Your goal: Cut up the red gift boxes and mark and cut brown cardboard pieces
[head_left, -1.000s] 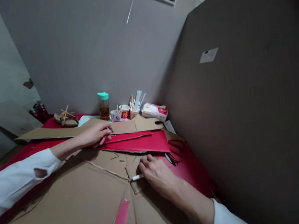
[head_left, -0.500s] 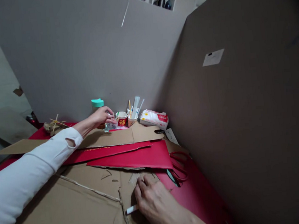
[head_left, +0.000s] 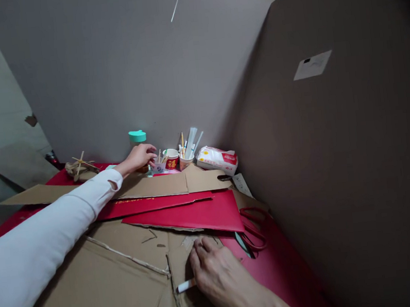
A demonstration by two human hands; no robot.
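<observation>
Nearest of all, a broad brown cardboard sheet [head_left: 105,286] lay across the near left and middle, a thin pale twisted strip [head_left: 128,256] running over it. And there was the right hand [head_left: 219,269], near and right of the middle, fingers folded round a slim white cylindrical stick [head_left: 186,286], its blunt end poking out leftward, just over a small brown cardboard piece [head_left: 180,268]!

To the right of that, a pair of red-handled scissors [head_left: 256,231] lay beside a triangular red-faced board [head_left: 200,217]. Further off came a narrow red board with gold marks [head_left: 166,204], then a long brown cardboard strip [head_left: 164,184] with a dark slot at its right end.

Out over that strip reached the left hand [head_left: 140,156], well apart from the right, fingers bent at a small white patterned paper cup [head_left: 160,168] with thin wooden sticks; whether they gripped anything, one could not tell. Right alongside stood a red-and-white paper cup with a gold character [head_left: 172,164], next a brownish paper cup [head_left: 187,163] crowded with slender sticks, and a soft white, red and yellow packet [head_left: 217,159] on the right. Behind the left hand rose a bottle with a turquoise lid [head_left: 137,136], and, farthest, a tall grey partition [head_left: 125,59].
</observation>
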